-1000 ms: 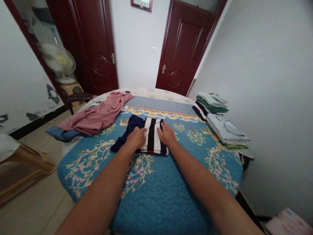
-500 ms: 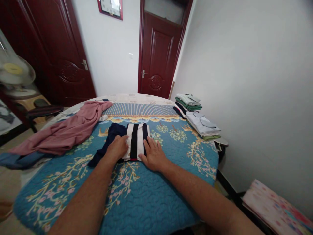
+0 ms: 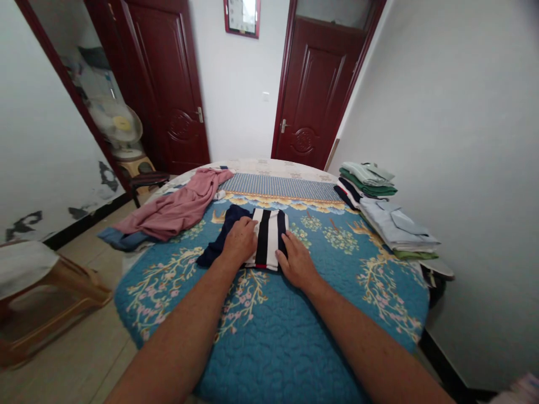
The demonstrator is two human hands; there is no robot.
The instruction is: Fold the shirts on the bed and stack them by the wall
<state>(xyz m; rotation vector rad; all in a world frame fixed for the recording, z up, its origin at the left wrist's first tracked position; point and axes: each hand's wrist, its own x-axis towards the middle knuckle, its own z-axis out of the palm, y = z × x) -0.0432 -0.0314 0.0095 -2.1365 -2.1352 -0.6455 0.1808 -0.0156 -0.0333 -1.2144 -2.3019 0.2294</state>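
A striped garment [image 3: 272, 235] in white, black and navy lies partly folded on the blue quilted cover [image 3: 273, 320], with a navy part [image 3: 223, 233] spread out to its left. My left hand [image 3: 242, 240] rests at the left side of the stripes, its fingers curled together against the cloth; what they pinch is too small to tell. Along the right edge of the stripes lies my right hand [image 3: 297, 259], fingers apart, touching the cloth.
A pink garment [image 3: 177, 207] and a blue one [image 3: 122, 238] lie on the table's left side. Folded clothes are stacked at the right, in a back pile [image 3: 366, 179] and a nearer pile [image 3: 398, 224]. A stool [image 3: 50, 292] stands left on the floor.
The camera view has turned left, so everything appears farther right. My left hand has shifted slightly over the striped cloth and its fingers look more curled. My right hand stays at the right edge.
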